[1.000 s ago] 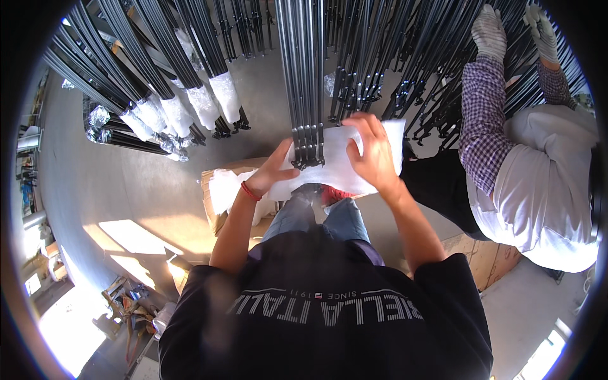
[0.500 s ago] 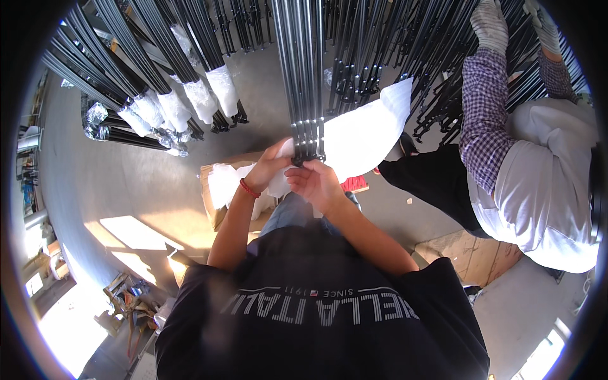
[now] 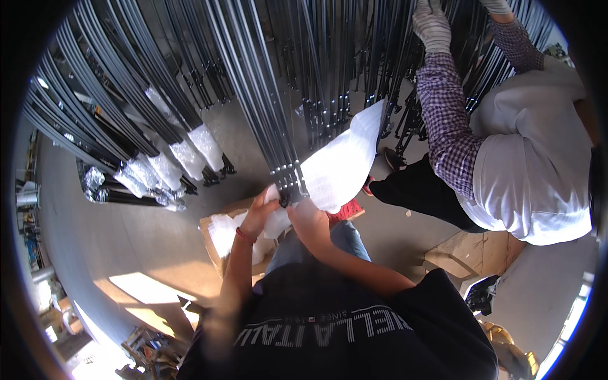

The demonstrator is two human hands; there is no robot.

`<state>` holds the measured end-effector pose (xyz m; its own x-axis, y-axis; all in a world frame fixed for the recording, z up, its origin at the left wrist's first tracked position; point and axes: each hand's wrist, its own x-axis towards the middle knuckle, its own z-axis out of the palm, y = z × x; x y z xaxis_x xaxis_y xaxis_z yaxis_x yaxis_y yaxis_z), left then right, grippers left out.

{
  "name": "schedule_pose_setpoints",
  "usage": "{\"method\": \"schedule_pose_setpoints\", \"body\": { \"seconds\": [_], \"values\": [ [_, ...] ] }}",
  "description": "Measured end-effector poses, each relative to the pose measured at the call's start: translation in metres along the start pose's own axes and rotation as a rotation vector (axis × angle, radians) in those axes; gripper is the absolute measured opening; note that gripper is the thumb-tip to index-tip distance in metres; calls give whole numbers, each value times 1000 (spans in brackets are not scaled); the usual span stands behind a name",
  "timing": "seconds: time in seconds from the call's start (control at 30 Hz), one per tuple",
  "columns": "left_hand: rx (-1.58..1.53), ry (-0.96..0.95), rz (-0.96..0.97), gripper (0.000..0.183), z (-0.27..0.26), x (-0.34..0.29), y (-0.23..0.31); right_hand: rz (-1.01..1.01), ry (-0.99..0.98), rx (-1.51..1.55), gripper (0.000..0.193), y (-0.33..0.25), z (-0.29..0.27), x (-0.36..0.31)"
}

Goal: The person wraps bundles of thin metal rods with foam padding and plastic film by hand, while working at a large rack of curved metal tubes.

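Note:
A bundle of long black metal rods (image 3: 253, 95) slants down from the top toward me. Its lower ends, with small black fittings, come to my two hands. A thin white foam sheet (image 3: 345, 161) lies behind the rod ends and fans out to the right. My left hand (image 3: 258, 212) is closed at the left side of the ends, with some white foam at its fingers. On the right, my right hand (image 3: 308, 223) is curled at the foam's lower edge, close against the rod ends. Its fingertips are partly hidden.
An open cardboard box (image 3: 212, 244) with white foam sheets sits by my legs, near a red item (image 3: 348, 211). More rod bundles with wrapped ends (image 3: 206, 147) hang at left. A co-worker in a checked sleeve (image 3: 443, 120) handles rods at right. A wooden box (image 3: 472, 253) stands behind.
The view has shifted, so the rods and hands sit lower. My right hand, whose fingers were spread under the rod ends, is now curled at the foam's edge.

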<state>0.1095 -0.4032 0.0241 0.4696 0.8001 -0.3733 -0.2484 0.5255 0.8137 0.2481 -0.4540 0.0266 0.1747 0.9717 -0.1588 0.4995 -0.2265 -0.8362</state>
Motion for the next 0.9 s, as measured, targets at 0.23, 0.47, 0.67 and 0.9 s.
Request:
{"method": "schedule_pose_setpoints", "body": {
  "seconds": [0.23, 0.47, 0.67, 0.9],
  "values": [
    [67, 15, 30, 39, -1, 1, -4, -176, 37, -271, 28, -20, -13, 12],
    [58, -21, 46, 36, -2, 0, 6, -218, 54, -281, 29, -21, -4, 15],
    [34, -6, 29, 37, 1, 9, 11, -131, -33, -346, 29, -16, -1, 24],
    [53, -50, 91, 46, 6, 9, 18, -216, -86, -375, 38, -18, -10, 28]
  ]
}}
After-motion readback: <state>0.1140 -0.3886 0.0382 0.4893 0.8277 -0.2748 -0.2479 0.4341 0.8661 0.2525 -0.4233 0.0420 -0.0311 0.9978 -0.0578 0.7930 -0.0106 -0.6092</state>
